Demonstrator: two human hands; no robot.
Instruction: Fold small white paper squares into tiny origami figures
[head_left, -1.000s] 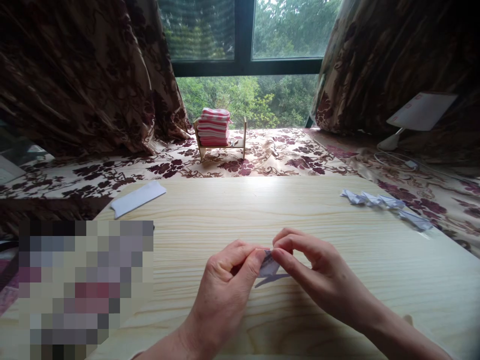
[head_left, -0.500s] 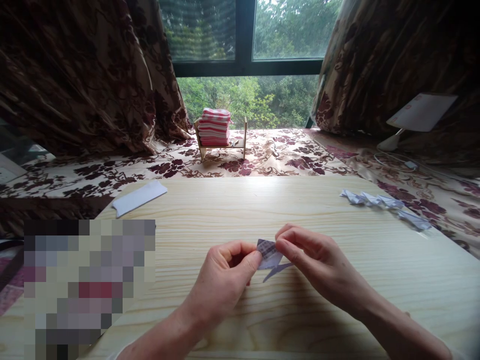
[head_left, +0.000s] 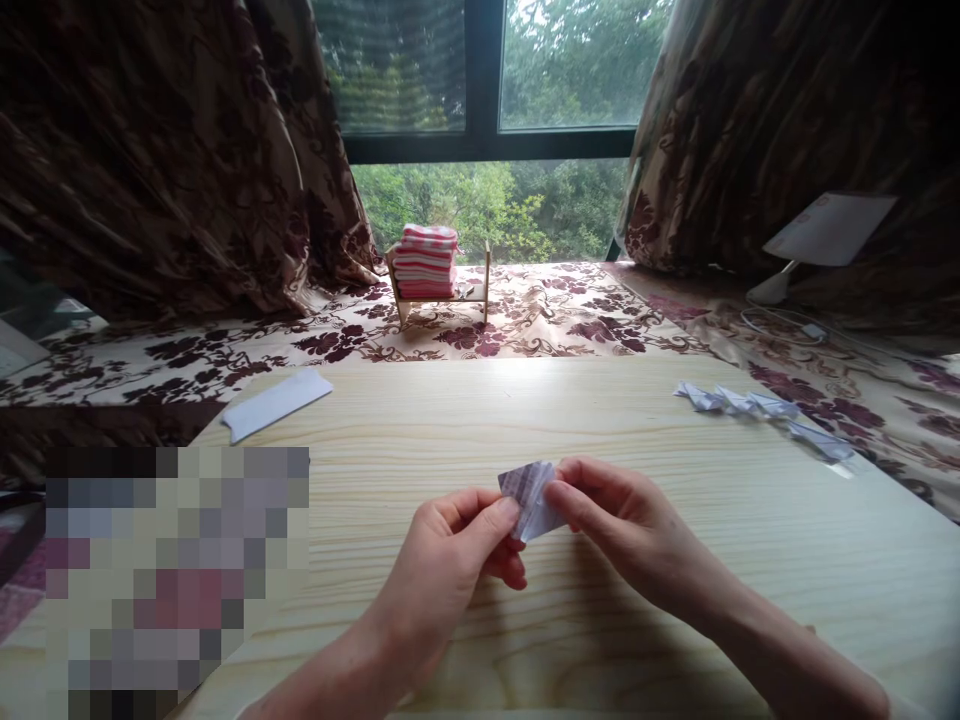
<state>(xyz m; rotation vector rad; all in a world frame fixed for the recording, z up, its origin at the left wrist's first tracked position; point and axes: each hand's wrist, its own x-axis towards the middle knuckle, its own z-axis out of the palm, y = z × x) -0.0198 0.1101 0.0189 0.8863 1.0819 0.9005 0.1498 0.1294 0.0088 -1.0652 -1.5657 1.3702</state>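
Observation:
Between my two hands, above the wooden table (head_left: pixel 390 430), is a small piece of folded paper (head_left: pixel 532 500), pale with a printed grey pattern on part of it. My left hand (head_left: pixel 457 550) pinches its left edge between thumb and fingers. On the other side my right hand (head_left: pixel 611 505) grips the right edge, thumb on the near face. The fingertips behind the paper are partly hidden. Several folded paper pieces (head_left: pixel 750 405) lie in a row at the table's right edge. A flat stack of white paper strips (head_left: pixel 277 403) rests at the far left.
Beyond the table, a small wooden rack (head_left: pixel 487 285) holds a stack of red-and-white striped cloths (head_left: pixel 425 262) on the floral cloth. A white lamp (head_left: pixel 829 230) stands at the back right. A blurred-out patch covers the table's left side.
The paper has been turned and its loose lower flap no longer sticks out below. Both hands stay pinched on it, the right a little closer to the left.

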